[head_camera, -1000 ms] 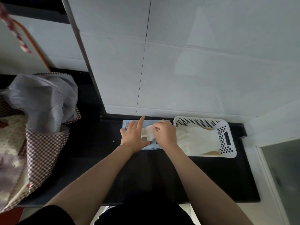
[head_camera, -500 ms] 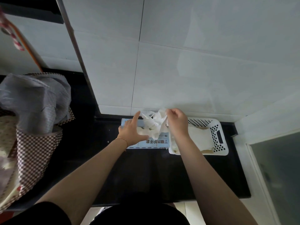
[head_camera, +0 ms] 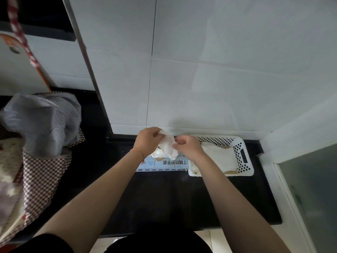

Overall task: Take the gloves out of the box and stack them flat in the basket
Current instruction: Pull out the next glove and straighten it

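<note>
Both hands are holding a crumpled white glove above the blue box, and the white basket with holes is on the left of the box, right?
Not quite. The head view shows the white plastic basket with holes on the right of the blue cardboard box. The left hand and right hand do hold the crumpled white glove above it.

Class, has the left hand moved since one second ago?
Yes. The left hand has lifted off the glove box and now pinches the glove above it.
</note>
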A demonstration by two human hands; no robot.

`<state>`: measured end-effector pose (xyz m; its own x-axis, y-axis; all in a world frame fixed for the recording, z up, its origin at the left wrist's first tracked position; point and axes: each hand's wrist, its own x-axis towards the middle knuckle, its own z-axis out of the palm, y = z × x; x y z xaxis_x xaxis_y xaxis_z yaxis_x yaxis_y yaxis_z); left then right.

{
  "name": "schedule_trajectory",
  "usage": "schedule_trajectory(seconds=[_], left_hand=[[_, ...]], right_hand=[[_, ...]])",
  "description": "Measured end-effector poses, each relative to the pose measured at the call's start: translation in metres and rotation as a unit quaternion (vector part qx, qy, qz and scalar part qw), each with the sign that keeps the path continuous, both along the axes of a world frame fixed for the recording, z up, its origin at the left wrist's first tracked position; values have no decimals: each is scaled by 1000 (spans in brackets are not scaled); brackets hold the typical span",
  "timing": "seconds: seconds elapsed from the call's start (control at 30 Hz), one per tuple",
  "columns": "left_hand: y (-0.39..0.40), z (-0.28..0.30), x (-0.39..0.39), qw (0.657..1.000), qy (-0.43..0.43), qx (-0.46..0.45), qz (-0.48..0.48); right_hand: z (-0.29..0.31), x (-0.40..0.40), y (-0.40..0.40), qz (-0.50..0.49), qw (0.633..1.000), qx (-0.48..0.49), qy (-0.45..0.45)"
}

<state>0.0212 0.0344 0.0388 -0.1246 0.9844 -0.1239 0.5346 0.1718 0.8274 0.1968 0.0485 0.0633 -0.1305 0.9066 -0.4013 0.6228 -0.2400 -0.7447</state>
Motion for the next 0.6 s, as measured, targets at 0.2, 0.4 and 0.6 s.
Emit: schedule_trajectory(seconds=[0.2,0.4,0.6], left_hand=[[-4,-13,-29,990,65,-96,76],[-7,-5,-25,996,46,-54,54],[-2,22,-4,996,-36,74,-30]], right_hand=[[-2,10,6,-54,996,54,-46],[11,4,11,-51,995,78,-17],[56,-14,17,-20,986,149,66]])
